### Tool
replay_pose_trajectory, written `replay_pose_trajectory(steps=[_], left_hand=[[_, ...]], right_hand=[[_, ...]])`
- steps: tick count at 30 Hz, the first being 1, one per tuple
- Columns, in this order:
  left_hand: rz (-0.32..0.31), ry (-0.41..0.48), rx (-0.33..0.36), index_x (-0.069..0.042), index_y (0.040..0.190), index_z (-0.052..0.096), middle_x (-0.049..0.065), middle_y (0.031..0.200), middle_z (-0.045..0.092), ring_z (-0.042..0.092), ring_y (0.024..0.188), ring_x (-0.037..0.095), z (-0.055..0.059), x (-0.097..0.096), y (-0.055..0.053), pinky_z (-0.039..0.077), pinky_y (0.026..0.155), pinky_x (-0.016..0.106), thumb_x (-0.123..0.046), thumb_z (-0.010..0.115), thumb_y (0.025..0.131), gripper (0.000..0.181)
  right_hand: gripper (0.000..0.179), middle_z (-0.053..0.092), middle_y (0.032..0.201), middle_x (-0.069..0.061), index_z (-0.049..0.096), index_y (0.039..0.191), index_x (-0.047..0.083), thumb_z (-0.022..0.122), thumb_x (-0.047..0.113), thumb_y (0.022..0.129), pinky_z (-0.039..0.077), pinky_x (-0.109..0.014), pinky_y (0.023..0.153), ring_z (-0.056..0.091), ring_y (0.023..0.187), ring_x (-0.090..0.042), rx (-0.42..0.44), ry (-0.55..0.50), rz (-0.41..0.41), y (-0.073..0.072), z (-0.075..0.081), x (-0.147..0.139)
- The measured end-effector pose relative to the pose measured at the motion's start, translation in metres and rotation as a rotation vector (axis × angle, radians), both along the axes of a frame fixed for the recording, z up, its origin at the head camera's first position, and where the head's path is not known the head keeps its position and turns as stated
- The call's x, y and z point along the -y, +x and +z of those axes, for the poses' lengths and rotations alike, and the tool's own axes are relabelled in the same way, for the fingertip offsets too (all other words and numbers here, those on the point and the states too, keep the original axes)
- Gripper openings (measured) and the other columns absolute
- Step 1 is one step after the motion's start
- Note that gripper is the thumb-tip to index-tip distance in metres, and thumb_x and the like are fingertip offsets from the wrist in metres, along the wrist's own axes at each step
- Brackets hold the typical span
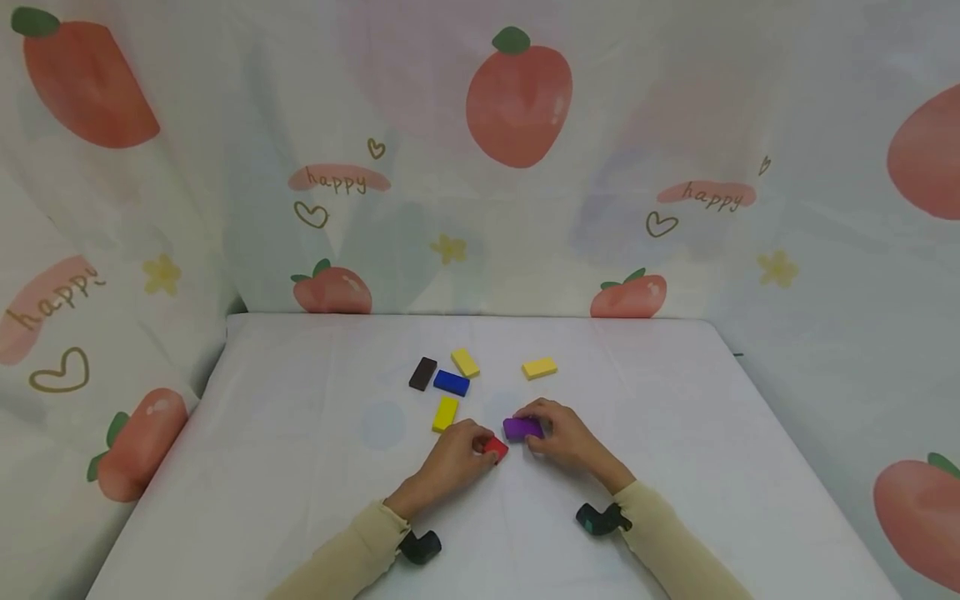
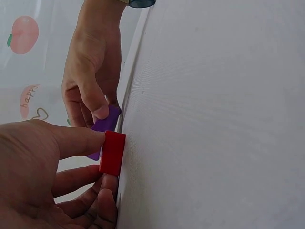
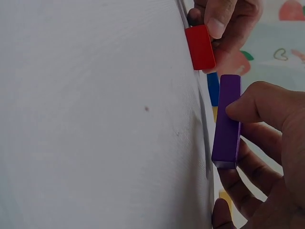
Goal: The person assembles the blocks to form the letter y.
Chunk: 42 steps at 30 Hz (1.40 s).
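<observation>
Between thumb and fingers my left hand (image 1: 454, 457) pinches a red block (image 1: 496, 449), low over the white table. Just to its right, my right hand (image 1: 566, 433) grips a purple block (image 1: 522, 429) with the thumb on its near side and fingers on the far side. A small gap separates the two blocks in the head view. In the right wrist view the purple block (image 3: 227, 121) shows its long narrow face, and the red block (image 3: 200, 47) is up ahead of it. The left wrist view has the red block (image 2: 113, 153) overlapping part of the purple block (image 2: 106, 123).
Beyond my hands lie a black block (image 1: 423, 373), a blue block (image 1: 452, 383) and a yellow block (image 1: 465, 362) close together. Another yellow block (image 1: 445, 413) lies by my left hand; a further yellow block (image 1: 540, 368) is farther right. A patterned curtain (image 1: 525, 242) borders the white table (image 1: 300, 500).
</observation>
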<state>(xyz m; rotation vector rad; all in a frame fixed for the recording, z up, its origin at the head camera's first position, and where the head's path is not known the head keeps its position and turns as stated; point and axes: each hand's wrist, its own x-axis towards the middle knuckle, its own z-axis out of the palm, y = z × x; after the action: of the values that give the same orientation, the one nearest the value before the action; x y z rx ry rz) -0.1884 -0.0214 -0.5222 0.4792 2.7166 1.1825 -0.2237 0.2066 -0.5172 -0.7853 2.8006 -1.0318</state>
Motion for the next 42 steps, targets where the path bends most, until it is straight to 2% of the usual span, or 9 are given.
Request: replay_pose_trajectory(steps=[7, 23, 30, 35, 38, 42], left_hand=[[-0.005, -0.007, -0.011, -0.005, 0.113, 0.072, 0.001, 0.094, 0.065, 0.057, 0.08, 0.007, 0.0, 0.0, 0.0, 0.049, 0.071, 0.018, -0.021, 0.074, 0.087, 0.03], [-0.005, 0.0, 0.0, -0.005, 0.115, 0.071, 0.001, 0.095, 0.065, 0.059, 0.081, 0.007, 0.001, 0.0, 0.0, 0.051, 0.073, 0.019, -0.02, 0.073, 0.087, 0.032], [0.001, -0.008, 0.009, -0.006, 0.116, 0.071, 0.0, 0.096, 0.065, 0.059, 0.082, 0.007, 0.002, -0.001, 0.0, 0.051, 0.074, 0.019, -0.021, 0.073, 0.088, 0.032], [0.002, -0.018, 0.025, -0.007, 0.117, 0.07, -0.001, 0.097, 0.065, 0.058, 0.083, 0.007, 0.002, -0.002, 0.0, 0.051, 0.075, 0.018, -0.023, 0.073, 0.088, 0.033], [0.005, -0.018, 0.033, -0.007, 0.118, 0.07, -0.001, 0.096, 0.064, 0.058, 0.083, 0.007, 0.002, -0.002, 0.0, 0.052, 0.076, 0.019, -0.023, 0.073, 0.088, 0.033], [0.011, -0.011, 0.04, -0.007, 0.117, 0.07, -0.001, 0.096, 0.064, 0.057, 0.083, 0.007, 0.002, -0.002, 0.0, 0.052, 0.077, 0.02, -0.022, 0.073, 0.088, 0.033]], right_hand=[[0.036, 0.066, 0.113, -0.001, 0.07, 0.114, 0.014, 0.073, 0.008, 0.079, 0.05, -0.044, 0.096, 0.06, 0.107, -0.02, -0.019, 0.033, 0.034, 0.0, 0.004, 0.0], [0.034, 0.065, 0.115, 0.001, 0.07, 0.113, 0.018, 0.071, 0.009, 0.081, 0.047, -0.045, 0.097, 0.057, 0.112, -0.02, 0.021, 0.118, 0.084, -0.005, 0.006, 0.003], [0.039, 0.062, 0.122, -0.002, 0.068, 0.119, 0.019, 0.072, 0.009, 0.082, 0.046, -0.051, 0.1, 0.054, 0.117, -0.025, 0.029, 0.122, 0.082, -0.004, 0.004, 0.002], [0.043, 0.061, 0.125, -0.004, 0.064, 0.124, 0.015, 0.076, 0.016, 0.083, 0.046, -0.051, 0.101, 0.056, 0.118, -0.026, 0.003, 0.115, -0.003, 0.001, 0.004, 0.004], [0.044, 0.062, 0.122, -0.005, 0.064, 0.123, 0.012, 0.078, 0.022, 0.083, 0.049, -0.047, 0.097, 0.059, 0.112, -0.024, -0.009, 0.087, -0.11, 0.007, 0.006, 0.008], [0.045, 0.063, 0.111, -0.007, 0.063, 0.116, 0.008, 0.08, 0.029, 0.08, 0.052, -0.038, 0.083, 0.06, 0.097, -0.021, 0.007, 0.049, -0.28, 0.015, 0.009, 0.014]])
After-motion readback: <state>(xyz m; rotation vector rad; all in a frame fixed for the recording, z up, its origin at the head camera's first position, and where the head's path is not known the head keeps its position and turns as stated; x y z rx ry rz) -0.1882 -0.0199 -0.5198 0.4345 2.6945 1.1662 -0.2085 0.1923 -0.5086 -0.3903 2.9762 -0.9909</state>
